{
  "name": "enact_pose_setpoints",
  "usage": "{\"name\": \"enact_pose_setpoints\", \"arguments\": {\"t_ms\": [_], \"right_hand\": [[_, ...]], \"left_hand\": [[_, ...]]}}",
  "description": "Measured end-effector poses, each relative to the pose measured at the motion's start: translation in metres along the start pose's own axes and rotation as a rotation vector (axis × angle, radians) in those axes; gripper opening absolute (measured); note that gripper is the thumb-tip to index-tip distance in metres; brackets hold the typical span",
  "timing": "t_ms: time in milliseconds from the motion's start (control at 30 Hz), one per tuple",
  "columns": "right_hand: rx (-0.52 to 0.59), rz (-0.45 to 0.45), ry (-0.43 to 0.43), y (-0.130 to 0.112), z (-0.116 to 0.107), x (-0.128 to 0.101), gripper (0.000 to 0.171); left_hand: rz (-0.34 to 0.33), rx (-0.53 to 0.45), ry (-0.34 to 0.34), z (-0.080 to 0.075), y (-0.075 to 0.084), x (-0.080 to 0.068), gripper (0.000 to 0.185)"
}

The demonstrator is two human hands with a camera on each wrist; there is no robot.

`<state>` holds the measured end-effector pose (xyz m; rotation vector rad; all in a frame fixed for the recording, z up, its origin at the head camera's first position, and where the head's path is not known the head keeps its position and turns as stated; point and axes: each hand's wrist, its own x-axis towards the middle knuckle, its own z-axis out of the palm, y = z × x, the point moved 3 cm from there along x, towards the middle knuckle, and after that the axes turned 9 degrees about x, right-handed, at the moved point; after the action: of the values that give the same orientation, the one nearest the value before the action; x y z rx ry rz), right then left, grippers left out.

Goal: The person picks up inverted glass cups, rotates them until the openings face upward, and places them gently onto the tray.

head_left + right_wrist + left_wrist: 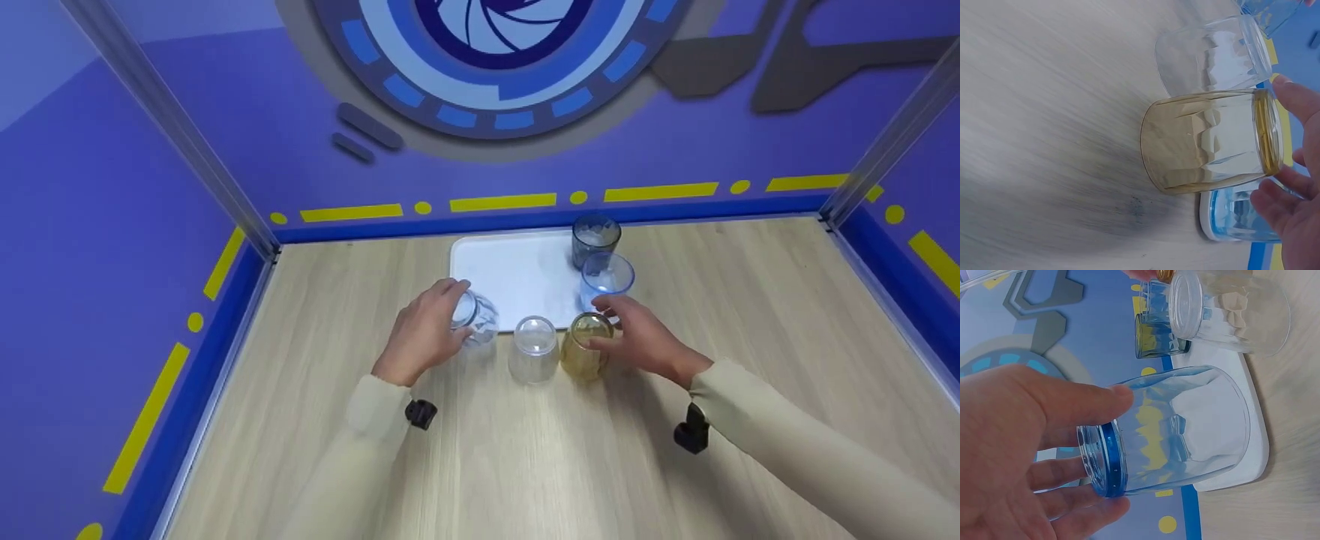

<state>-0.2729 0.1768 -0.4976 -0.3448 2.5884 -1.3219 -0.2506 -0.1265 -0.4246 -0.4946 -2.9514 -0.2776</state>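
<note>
My left hand (pixel 424 330) holds a clear, bluish-looking faceted glass (pixel 1185 433) by its thick base, thumb on one side and fingers on the other. The glass is bottom up; whether its rim touches the table is unclear. My right hand (pixel 649 341) has its thumb and fingers around the base of an amber glass (pixel 1202 143), which is also bottom up on the table. Between these two, a clear glass (pixel 534 352) stands upside down.
A white tray (pixel 510 277) lies against the back wall. At its right side stand a dark grey glass (pixel 595 244) and, nearer to me, a blue glass (pixel 606 277), both mouth up. Blue-purple panels (pixel 247 150) enclose the wooden table (pixel 487 465).
</note>
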Motion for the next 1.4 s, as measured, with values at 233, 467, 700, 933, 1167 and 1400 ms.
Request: {"name": "enact_pose_setpoints", "arguments": {"t_ms": [233,467,700,933,1167,1400], "right_hand": [[0.015,0.012,0.004,0.0,-0.001,-0.001,0.068],[0.053,-0.002,0.01,0.0,-0.001,-0.002,0.071],[0.049,-0.03,0.016,-0.001,0.001,-0.004,0.069],[0.054,-0.008,0.025,-0.004,-0.003,-0.002,0.071],[0.058,0.01,0.015,-0.007,-0.005,0.001,0.072],[0.082,-0.004,0.024,-0.01,-0.009,0.003,0.073]], "left_hand": [[-0.025,-0.02,-0.019,-0.001,0.003,0.002,0.061],[-0.049,-0.081,-0.025,-0.002,0.003,0.002,0.062],[-0.036,-0.086,0.007,-0.003,0.003,0.002,0.062],[-0.041,-0.073,0.03,-0.003,0.004,0.002,0.063],[-0.024,-0.102,0.075,-0.002,0.004,0.001,0.062],[-0.023,-0.143,0.099,-0.002,0.003,0.001,0.062]]}}
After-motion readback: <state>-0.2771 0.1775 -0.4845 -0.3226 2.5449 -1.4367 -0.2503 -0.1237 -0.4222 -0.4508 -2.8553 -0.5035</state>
